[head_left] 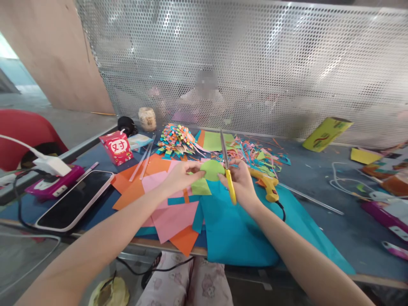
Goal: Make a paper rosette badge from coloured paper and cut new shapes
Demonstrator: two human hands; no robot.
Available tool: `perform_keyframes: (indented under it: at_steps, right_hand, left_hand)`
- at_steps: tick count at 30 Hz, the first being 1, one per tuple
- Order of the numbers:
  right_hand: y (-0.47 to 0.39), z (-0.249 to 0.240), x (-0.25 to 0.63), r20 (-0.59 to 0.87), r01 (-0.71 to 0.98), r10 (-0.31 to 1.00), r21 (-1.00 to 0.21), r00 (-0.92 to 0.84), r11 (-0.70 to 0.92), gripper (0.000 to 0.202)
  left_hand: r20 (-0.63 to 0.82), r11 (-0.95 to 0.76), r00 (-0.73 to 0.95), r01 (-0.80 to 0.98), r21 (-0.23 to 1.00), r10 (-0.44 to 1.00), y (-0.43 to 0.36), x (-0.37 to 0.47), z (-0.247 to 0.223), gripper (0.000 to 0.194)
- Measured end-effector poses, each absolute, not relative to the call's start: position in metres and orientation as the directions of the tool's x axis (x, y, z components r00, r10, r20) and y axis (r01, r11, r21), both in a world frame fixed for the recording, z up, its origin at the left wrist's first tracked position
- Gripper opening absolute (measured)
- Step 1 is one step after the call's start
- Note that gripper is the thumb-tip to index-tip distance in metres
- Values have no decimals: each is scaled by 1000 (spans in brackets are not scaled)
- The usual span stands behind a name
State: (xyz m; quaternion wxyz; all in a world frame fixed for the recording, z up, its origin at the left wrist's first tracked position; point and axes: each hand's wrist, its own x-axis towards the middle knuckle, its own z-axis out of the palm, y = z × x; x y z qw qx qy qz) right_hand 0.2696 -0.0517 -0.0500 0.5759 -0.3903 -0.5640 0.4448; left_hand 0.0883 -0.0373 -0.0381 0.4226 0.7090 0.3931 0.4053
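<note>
Paper disc (pixel 213 171), light green, is over the cluttered bench (pixel 299 170), its left edge pinched between the thumb and fingers of the left hand (pixel 186 173), while the right hand (pixel 244 183) curls round yellow-handled scissors (pixel 230 183) close by the disc's right edge, blades pointing away from the person; whether the blades are parted, I cannot tell. Beneath the hands spread a large teal sheet (pixel 242 242) and overlapping pink sheets (pixel 175 216), with a yellow glue gun (pixel 269 185) just beside the right hand and a fringed multicoloured paper bundle (pixel 177 140) beyond the left.
</note>
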Motion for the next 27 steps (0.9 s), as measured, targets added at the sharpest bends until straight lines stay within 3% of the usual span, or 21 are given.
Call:
perform_keyframes:
  at_steps: [6, 11, 15, 19, 27]
  right_hand:
    - [-50, -48, 273, 346, -31, 938, -938, -1, 346, 52]
    - [-53, -50, 275, 356, -28, 931, -934, -74, 355, 50]
    - [-55, -54, 277, 376, 144, 900, -900, -222, 411, 43]
    - [-57, -55, 277, 402, 228, 845, -839, -353, 494, 41]
    - [-63, -48, 274, 346, 241, 870, -864, -351, 442, 40]
  left_hand:
    - [24, -89, 486, 112, 990, 874, -39, 86, -35, 13]
    - [188, -142, 302, -166, 976, 935, -37, 87, -31, 26]
    - [306, -230, 184, -345, 910, 934, -39, 86, -26, 35]
    - [339, -256, 188, -363, 896, 922, -42, 88, -26, 38]
    - [372, -282, 259, -327, 902, 891, -47, 95, -32, 36]
